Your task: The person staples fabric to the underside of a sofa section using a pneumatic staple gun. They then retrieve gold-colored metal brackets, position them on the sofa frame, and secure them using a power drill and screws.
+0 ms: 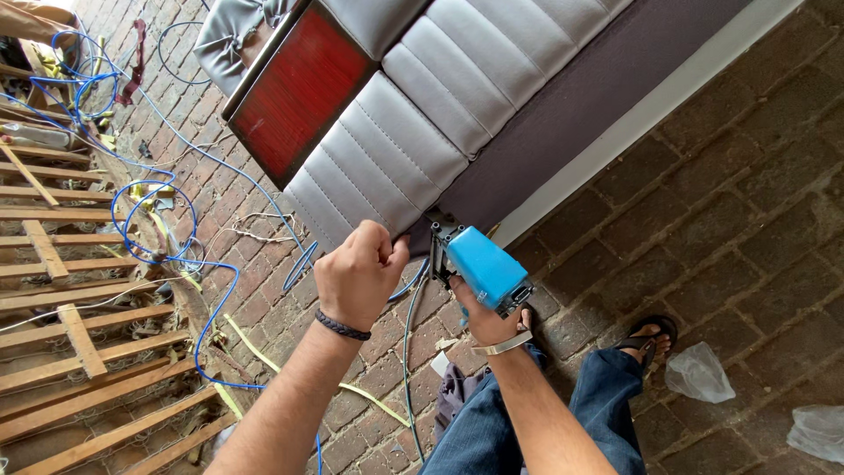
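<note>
1. The left hand (356,274) is closed tight, its grip pinching the edge of the grey padded upholstery (413,132), pulling it taut over the frame
2. The right hand (482,318) is wrapped shut around the blue staple gun (483,266), nose pressed on that edge just beside the left hand
3. Blue air hose (149,202) trails across the brick floor (738,176)

Stapler (483,266) right of left hand (359,274) — wooden frames (79,299) far left

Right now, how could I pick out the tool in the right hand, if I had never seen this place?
Find the grey padded sofa piece lying on the brick floor. At its lower edge, the right hand presses a staple gun against the dark fabric. Its bright blue body sets it apart.
</note>
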